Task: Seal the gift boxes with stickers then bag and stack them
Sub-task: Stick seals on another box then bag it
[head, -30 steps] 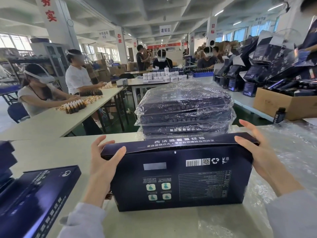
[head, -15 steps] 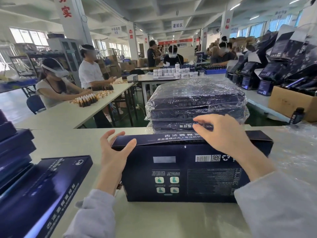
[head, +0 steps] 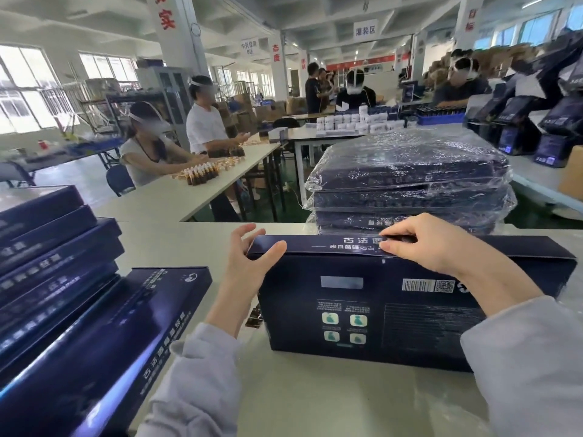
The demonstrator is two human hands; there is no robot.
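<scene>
Tabletop (head: pixel 315 402) box (head: pixel 410 329) (upright): left hand (head: pixel 249 268), right hand (head: pixel 424 244)

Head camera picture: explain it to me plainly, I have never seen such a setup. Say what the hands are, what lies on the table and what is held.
No machine here: a person wears a camera on the head, looking down at their two bare hands. A dark blue gift box stands on edge on the table. The left hand steadies its left end, thumb on the flap. The right hand pinches the flap's edge; any sticker under it is hidden. Behind stands a stack of bagged boxes; at left, unbagged boxes.
</scene>
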